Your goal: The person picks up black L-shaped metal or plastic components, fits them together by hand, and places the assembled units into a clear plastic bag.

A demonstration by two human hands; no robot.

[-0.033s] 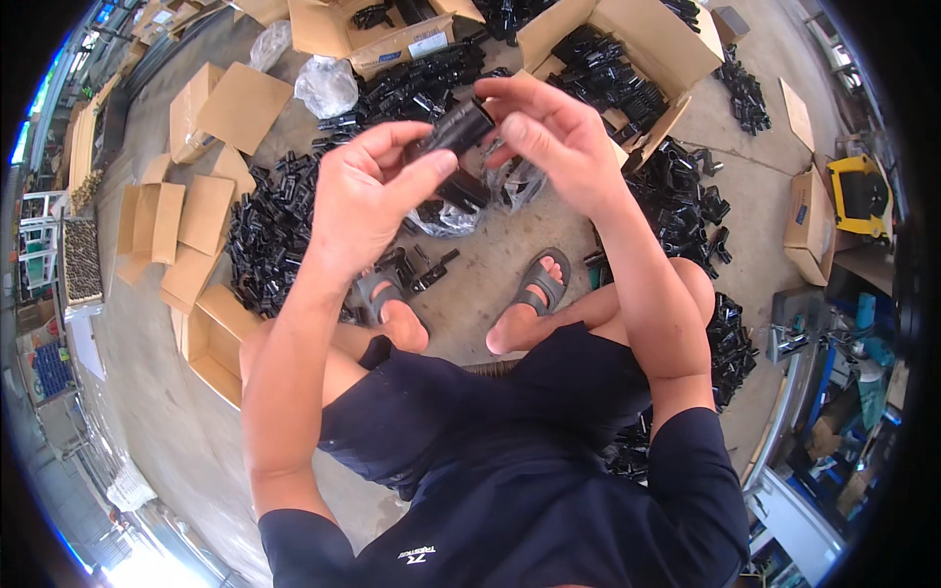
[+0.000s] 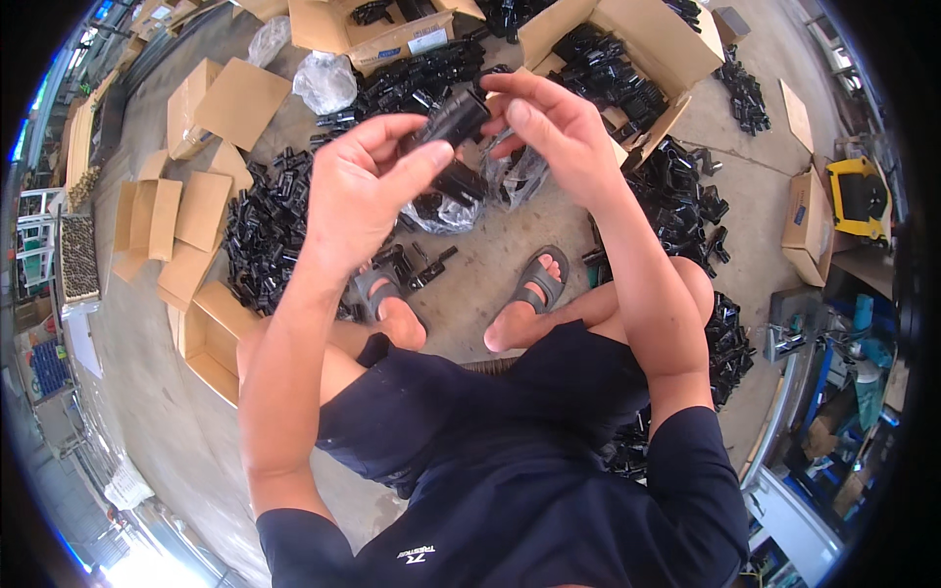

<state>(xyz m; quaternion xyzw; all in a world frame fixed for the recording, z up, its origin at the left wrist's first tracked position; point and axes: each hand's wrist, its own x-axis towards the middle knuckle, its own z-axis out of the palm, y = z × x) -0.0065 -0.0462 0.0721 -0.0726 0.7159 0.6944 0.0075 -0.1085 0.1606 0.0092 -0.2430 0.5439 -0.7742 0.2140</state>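
Note:
In front of me, a glossy black tube fitting [image 2: 457,119] is held up at a slant, with a dark opening toward its upper right end. My left hand [image 2: 368,181] grips its lower left side, thumb along the near face and fingers behind. At the other end, the bent fingers of my right hand [image 2: 559,132] touch the rim; the index fingertip is at the top edge. Whether a smaller piece sits between those fingers is hidden. Below the fitting, another black tubular piece [image 2: 459,183] shows close to crumpled clear plastic [image 2: 446,218].
Heaps of black fittings [image 2: 270,225] cover the floor at left, more [image 2: 676,206] at right. Open cardboard boxes [image 2: 647,39] with fittings stand ahead; other cartons [image 2: 152,220] lie at left. My sandalled feet [image 2: 539,284] are on the concrete. A yellow-and-black object [image 2: 861,201] stands far right.
The left hand and the fitting have shifted very slightly to the left. The grip looks the same, and the right hand stays by the fitting's end.

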